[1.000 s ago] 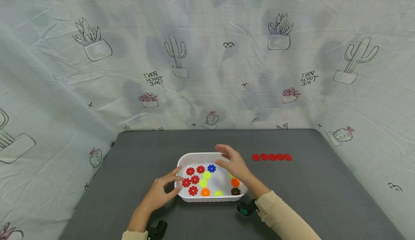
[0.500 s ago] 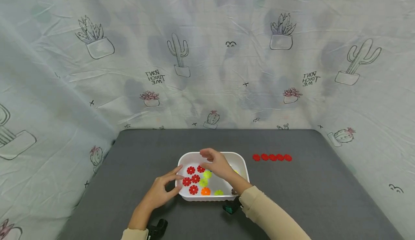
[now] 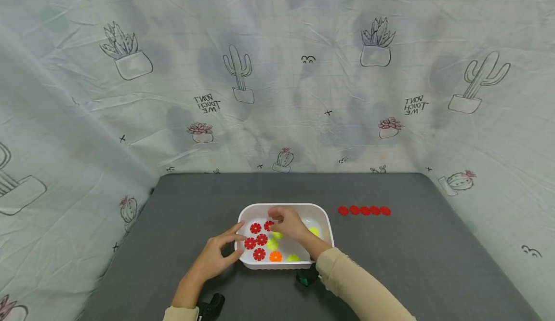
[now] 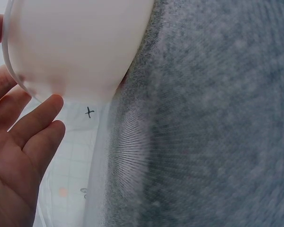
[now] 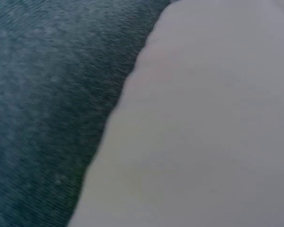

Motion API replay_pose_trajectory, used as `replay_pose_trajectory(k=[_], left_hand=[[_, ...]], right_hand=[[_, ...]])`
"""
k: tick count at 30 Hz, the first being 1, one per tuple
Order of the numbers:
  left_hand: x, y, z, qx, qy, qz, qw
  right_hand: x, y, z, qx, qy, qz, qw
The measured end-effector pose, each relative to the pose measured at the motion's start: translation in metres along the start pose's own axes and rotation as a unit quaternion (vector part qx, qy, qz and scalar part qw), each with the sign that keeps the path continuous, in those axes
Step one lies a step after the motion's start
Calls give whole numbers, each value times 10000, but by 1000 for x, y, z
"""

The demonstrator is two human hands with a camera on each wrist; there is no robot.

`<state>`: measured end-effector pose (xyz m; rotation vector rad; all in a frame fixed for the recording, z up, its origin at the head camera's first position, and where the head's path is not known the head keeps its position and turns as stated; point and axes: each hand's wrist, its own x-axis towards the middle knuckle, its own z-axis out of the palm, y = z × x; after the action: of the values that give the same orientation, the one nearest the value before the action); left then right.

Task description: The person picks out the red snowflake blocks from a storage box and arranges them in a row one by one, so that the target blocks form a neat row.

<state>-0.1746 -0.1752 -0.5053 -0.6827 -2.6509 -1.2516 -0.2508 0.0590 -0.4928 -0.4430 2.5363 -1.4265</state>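
A white plastic tray holds flat, notched discs: several red ones on the left, yellow ones and an orange one. At its left end, my left hand holds the rim; the left wrist view shows fingers against the outer wall. My right hand reaches down into the tray's back middle, fingers bent, thumb tip right beside a red disc. I cannot tell whether it pinches a disc. The right wrist view shows only the tray's outer wall and grey cloth.
Several red discs lie in a row on the grey tabletop, right of the tray. White cloth with cactus drawings hangs behind and at both sides. Dark wrist cameras sit under the wrists.
My right hand has moved left across the tray and then lower into it, its fingers more bent. It now covers the blue disc's spot and its arm the brown one's. The left hand stays put.
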Motion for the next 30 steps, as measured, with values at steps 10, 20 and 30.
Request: replay_pose_trajectory(k=[10, 20, 30], left_hand=[[2, -1, 0, -25, 35, 127, 9999], [2, -7, -2, 23, 70, 294, 9995], [4, -8, -3, 23, 94, 380, 9992]], right_hand=[[2, 7, 8, -700, 38, 50, 9975], [4, 10, 20, -1206, 298, -218, 9920], [5, 7, 24, -1438, 424, 19, 9887]])
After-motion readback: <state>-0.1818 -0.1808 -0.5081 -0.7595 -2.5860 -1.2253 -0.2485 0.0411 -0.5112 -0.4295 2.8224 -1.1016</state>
